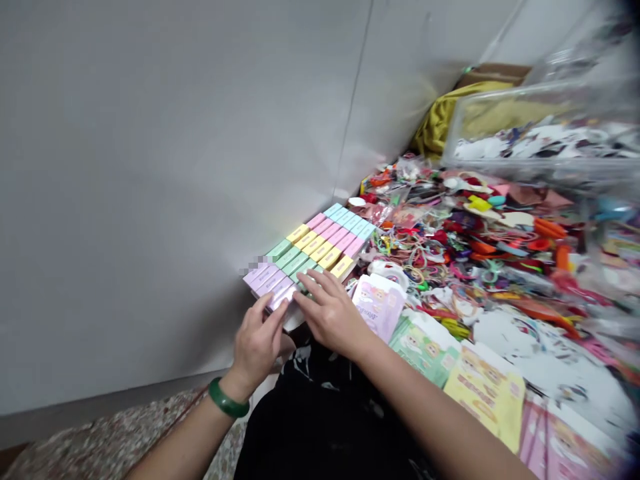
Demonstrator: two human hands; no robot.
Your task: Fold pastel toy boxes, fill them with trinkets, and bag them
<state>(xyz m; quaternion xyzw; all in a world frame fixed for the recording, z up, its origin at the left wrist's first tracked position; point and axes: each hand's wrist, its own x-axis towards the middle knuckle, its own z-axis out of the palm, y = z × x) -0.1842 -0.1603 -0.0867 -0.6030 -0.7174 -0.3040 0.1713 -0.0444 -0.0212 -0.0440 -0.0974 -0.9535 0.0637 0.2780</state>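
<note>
Small boxes stand packed in colour rows, in purple, green, yellow, pink and blue. My left hand (257,340), with a green bangle at the wrist, grips the nearest purple box (283,297) between thumb and forefinger. My right hand (333,310) lies with its fingers stretched out over the near green boxes (290,257), its thumb side close to that purple box. Beyond them come the yellow boxes (316,247), pink boxes (334,232) and blue boxes (353,220). Under my right forearm, flat printed cartons lie in a row: purple (381,307), green (425,347), yellow (485,393) and pink (565,440).
A grey wall (175,167) rises right behind the boxes. To the right spreads a heap of mixed colourful bits and hair ties (450,240). A clear plastic bin (540,143) of white pieces and a yellow cloth (440,123) are at the back. Speckled floor (100,433) shows lower left.
</note>
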